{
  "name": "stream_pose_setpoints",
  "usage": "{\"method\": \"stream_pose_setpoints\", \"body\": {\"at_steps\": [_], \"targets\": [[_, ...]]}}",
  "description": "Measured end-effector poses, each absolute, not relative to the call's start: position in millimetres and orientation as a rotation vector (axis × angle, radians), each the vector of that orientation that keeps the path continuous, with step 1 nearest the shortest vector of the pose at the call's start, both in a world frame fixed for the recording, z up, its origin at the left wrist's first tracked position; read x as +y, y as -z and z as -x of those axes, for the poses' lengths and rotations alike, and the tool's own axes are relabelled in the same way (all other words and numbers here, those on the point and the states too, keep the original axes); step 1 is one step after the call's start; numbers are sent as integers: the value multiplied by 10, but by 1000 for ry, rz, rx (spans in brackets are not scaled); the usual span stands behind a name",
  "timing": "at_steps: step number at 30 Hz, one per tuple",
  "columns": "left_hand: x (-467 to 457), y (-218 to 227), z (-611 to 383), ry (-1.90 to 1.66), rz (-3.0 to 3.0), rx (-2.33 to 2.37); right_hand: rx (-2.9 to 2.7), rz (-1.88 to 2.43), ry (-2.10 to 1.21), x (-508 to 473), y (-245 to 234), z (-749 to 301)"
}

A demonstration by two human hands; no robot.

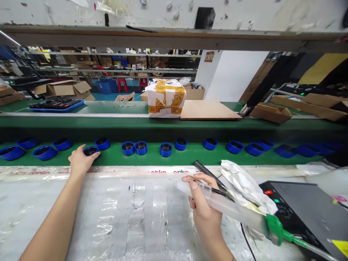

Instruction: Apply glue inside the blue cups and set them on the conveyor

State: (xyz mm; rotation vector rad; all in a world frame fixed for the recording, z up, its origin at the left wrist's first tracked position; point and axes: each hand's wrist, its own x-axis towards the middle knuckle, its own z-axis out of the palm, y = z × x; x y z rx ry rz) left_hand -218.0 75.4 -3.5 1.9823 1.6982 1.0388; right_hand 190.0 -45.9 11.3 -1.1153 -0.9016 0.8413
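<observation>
My left hand [81, 160] reaches over the green belt [152, 156]. Its thumb and fingers curve around a round blue cup [91, 150] with a dark inside. My right hand [205, 204] is closed around a translucent dispensing syringe [231, 208], held above the plastic-covered bench with its front end pointing left. A green cap [274, 229] and an air hose [307, 243] are at the syringe's back end, and a thin black cable runs along it. Several more blue cups [165, 149] stand in a loose row along the belt.
A grey control box [304, 210] with lit lamps stands at the right, beside crumpled white paper [248, 186] and a black rod [208, 174]. Behind the belt are a taped carton [166, 98], a board [208, 110] and a blue tray [57, 106]. A shelf [163, 21] hangs overhead.
</observation>
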Motion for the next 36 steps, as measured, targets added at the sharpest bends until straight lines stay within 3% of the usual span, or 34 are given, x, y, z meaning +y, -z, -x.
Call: {"method": "stream_pose_setpoints", "body": {"at_steps": [4,9,18,24,36], "targets": [[805,120,2000,-1392,-1858,2091,-903,1113,-828,-444,-99,-1893],[835,109,1808,-1539,-1925,2072,-935,1091,-830,-453,-93,-1890],[510,-275,791,-1227,-2176,1634,-946,1053,-805,-488,-85,-1909],[107,-89,42,-778,-2220,1077,-1055,953,-786,-508,-109,-1945],[8,71,-43,-771,-2214,1034,-1221,956,-643,-384,-92,-1919]]}}
